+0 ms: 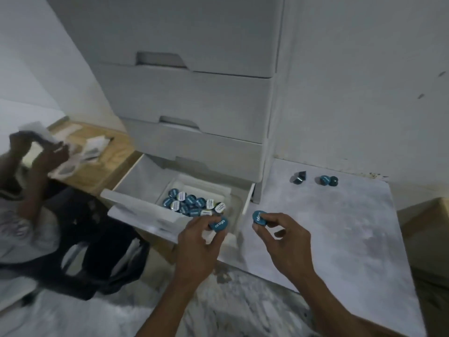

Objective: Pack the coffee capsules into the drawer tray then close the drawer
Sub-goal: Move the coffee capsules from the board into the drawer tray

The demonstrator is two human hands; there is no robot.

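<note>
Left hand (pixel 196 237) grip pinches capsule (pixel 218 224), lid up, at tray's (pixel 192 182) near right corner, over open drawer (pixel 136 181). Tray lies just ahead-left; nearer hand. Right hand (pixel 279 229) grip pinches second capsule (pixel 259 218) over desk (pixel 340 227), right of drawer wall. Tray's rear part free. Three capsules (pixel 325 180) far back on desk.

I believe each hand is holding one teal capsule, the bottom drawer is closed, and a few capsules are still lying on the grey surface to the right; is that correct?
Not quite: the head view shows the bottom drawer pulled open, with capsules in its tray. The rest stands: the left hand and right hand each pinch one teal capsule, and a few capsules lie on the grey surface to the right.
</note>
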